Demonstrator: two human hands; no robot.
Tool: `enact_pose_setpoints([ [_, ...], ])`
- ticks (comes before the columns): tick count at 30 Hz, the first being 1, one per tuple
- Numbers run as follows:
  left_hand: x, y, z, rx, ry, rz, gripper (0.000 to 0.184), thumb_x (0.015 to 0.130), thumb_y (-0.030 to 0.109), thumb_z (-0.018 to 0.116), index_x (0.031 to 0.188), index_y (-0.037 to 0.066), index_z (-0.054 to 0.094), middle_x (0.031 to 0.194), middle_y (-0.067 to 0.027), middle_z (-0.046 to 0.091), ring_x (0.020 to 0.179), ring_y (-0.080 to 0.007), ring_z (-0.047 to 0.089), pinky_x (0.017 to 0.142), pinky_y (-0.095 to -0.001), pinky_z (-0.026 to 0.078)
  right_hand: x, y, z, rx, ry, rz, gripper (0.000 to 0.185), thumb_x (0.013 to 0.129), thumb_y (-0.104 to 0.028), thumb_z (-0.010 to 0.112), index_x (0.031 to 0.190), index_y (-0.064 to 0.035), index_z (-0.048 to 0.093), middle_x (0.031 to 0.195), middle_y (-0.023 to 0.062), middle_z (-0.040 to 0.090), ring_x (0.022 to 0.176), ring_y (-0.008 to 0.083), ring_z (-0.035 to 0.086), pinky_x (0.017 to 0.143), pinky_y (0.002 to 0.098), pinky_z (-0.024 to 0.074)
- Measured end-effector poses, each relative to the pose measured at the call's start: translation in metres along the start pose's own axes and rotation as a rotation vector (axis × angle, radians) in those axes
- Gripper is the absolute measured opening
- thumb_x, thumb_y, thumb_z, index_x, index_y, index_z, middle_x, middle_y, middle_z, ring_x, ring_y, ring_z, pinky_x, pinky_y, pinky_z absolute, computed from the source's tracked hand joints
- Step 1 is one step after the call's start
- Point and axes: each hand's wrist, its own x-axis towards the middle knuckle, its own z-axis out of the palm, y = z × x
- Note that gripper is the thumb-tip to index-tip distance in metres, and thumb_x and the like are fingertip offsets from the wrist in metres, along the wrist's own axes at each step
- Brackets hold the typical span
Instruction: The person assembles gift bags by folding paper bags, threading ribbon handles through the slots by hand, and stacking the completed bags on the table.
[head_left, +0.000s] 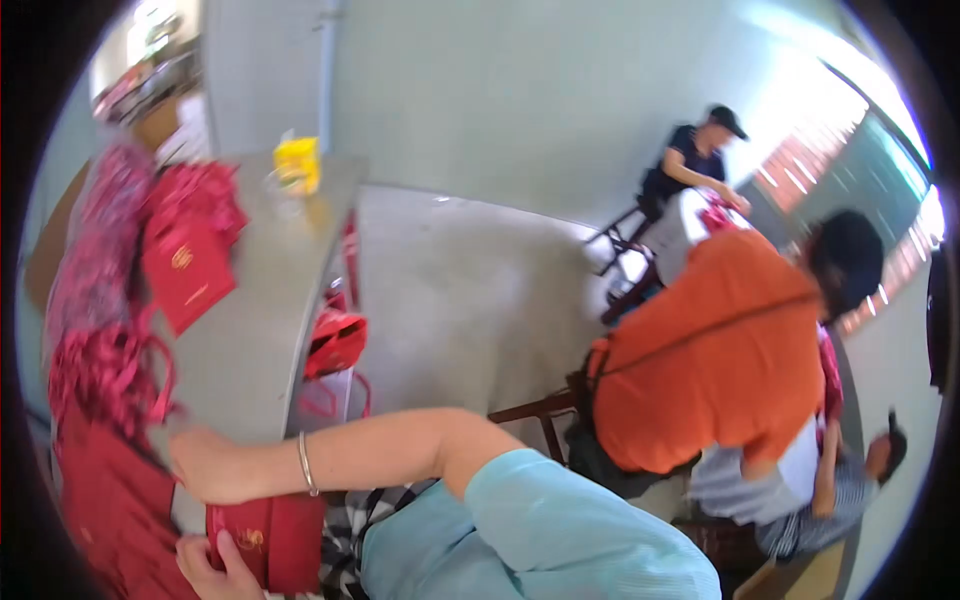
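Note:
My left hand [215, 572], at the bottom left, grips the lower edge of a red bag [290, 540] with a gold emblem, its thumb lying on the front. Above it, my right hand [208, 465], with a silver bangle at the wrist, reaches over the table edge beside a heap of red straps [100, 375]. Its fingers are blurred and partly hidden, so what they hold cannot be made out. Dark red bags [110, 510] lie to the left of both hands.
On the grey table [245, 350] lie a red bag with straps [190, 270] and a yellow box [297, 165]. Red bags [335, 340] hang or stand beside it. A person in orange [710, 350] sits at the right, with other people seated beyond.

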Motion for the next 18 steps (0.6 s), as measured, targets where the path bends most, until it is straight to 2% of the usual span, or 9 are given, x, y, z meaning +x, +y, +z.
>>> enact_pose_setpoints([
  [3, 0.007, 0.012, 0.005, 0.059, -0.125, 0.186, 0.019, 0.086, 0.01, 0.064, 0.094, -0.003, 0.053, 0.089, -0.0178, 0.052, 0.089, -0.0376, 0.051, 0.082, -0.0436, 0.042, -0.02, 0.025, 0.003, -0.025, 0.142, 0.109, 0.024, 0.086, -0.011, 0.055, 0.074, 0.009, 0.061, 0.074, 0.0307, 0.06, 0.075, 0.0479, 0.061, 0.066, 0.0506, 0.0485],
  [5, 0.012, 0.037, 0.006, 0.013, -0.19, 0.253, 0.021, 0.085, 0.012, 0.064, 0.097, -0.003, 0.055, 0.092, -0.019, 0.055, 0.091, -0.0396, 0.051, 0.082, -0.0458, 0.041, -0.05, 0.025, -0.017, -0.004, 0.29, 0.031, 0.023, 0.088, -0.012, 0.054, 0.077, 0.0083, 0.058, 0.076, 0.0297, 0.059, 0.076, 0.0474, 0.06, 0.066, 0.0501, 0.0478],
  [6, 0.014, 0.049, 0.005, 0.027, -0.197, 0.321, 0.022, 0.083, 0.012, 0.065, 0.097, -0.003, 0.056, 0.091, -0.0191, 0.054, 0.091, -0.0395, 0.051, 0.082, -0.0456, 0.041, -0.065, 0.023, -0.026, 0.02, 0.409, -0.051, 0.023, 0.09, -0.013, 0.053, 0.08, 0.0077, 0.056, 0.078, 0.0286, 0.058, 0.078, 0.0468, 0.059, 0.066, 0.0495, 0.047],
  [9, 0.02, 0.085, 0.018, -0.147, -0.211, 0.345, 0.02, 0.075, 0.005, 0.068, 0.089, -0.001, 0.055, 0.084, -0.0179, 0.053, 0.087, -0.0375, 0.05, 0.079, -0.0446, 0.041, -0.104, 0.007, -0.065, 0.074, 0.501, 0.086, 0.017, 0.091, -0.013, 0.054, 0.084, 0.0026, 0.053, 0.082, 0.0249, 0.059, 0.08, 0.0445, 0.057, 0.067, 0.0468, 0.0455],
  [11, 0.025, 0.108, 0.035, -0.259, -0.205, 0.422, 0.019, 0.071, 0.0, 0.069, 0.083, -0.001, 0.054, 0.08, -0.0166, 0.052, 0.085, -0.0354, 0.049, 0.077, -0.0431, 0.041, -0.125, 0.023, -0.081, -0.117, 0.671, -0.004, 0.016, 0.092, -0.013, 0.055, 0.085, 0.0022, 0.054, 0.08, 0.0234, 0.059, 0.078, 0.0424, 0.058, 0.066, 0.0453, 0.046],
  [12, 0.029, 0.123, 0.04, -0.347, -0.255, 0.454, 0.019, 0.071, 0.0, 0.069, 0.084, 0.0, 0.055, 0.08, -0.0164, 0.052, 0.085, -0.0352, 0.05, 0.077, -0.0424, 0.041, -0.142, 0.012, -0.096, -0.109, 0.751, 0.174, 0.016, 0.092, -0.013, 0.055, 0.086, 0.0019, 0.057, 0.079, 0.0227, 0.059, 0.077, 0.0398, 0.059, 0.068, 0.0433, 0.0474],
  [14, 0.035, 0.149, 0.049, -0.477, -0.331, 0.528, 0.02, 0.07, -0.001, 0.069, 0.086, 0.0, 0.057, 0.081, -0.0161, 0.053, 0.085, -0.0347, 0.051, 0.077, -0.0408, 0.042, -0.169, -0.004, -0.126, 0.077, 0.805, 0.262, 0.016, 0.091, -0.014, 0.056, 0.086, 0.0017, 0.058, 0.08, 0.0225, 0.061, 0.076, 0.0376, 0.061, 0.068, 0.0423, 0.0484],
  [17, 0.043, 0.178, 0.062, -0.589, -0.424, 0.6, 0.017, 0.07, 0.003, 0.072, 0.084, 0.002, 0.062, 0.08, -0.0144, 0.061, 0.085, -0.036, 0.055, 0.079, -0.0438, 0.044, -0.205, 0.001, -0.152, -0.254, 0.851, 0.296, 0.017, 0.09, -0.017, 0.059, 0.086, 0.0001, 0.058, 0.084, 0.0194, 0.063, 0.075, 0.0361, 0.061, 0.066, 0.0427, 0.0498],
  [18, 0.046, 0.188, 0.069, -0.611, -0.391, 0.67, 0.017, 0.07, 0.004, 0.073, 0.083, 0.002, 0.063, 0.079, -0.0136, 0.061, 0.084, -0.0355, 0.055, 0.078, -0.0436, 0.045, -0.216, -0.01, -0.159, -0.49, 0.922, 0.384, 0.016, 0.088, -0.017, 0.061, 0.089, -0.0017, 0.059, 0.088, 0.0184, 0.062, 0.076, 0.037, 0.061, 0.068, 0.0437, 0.0502],
])
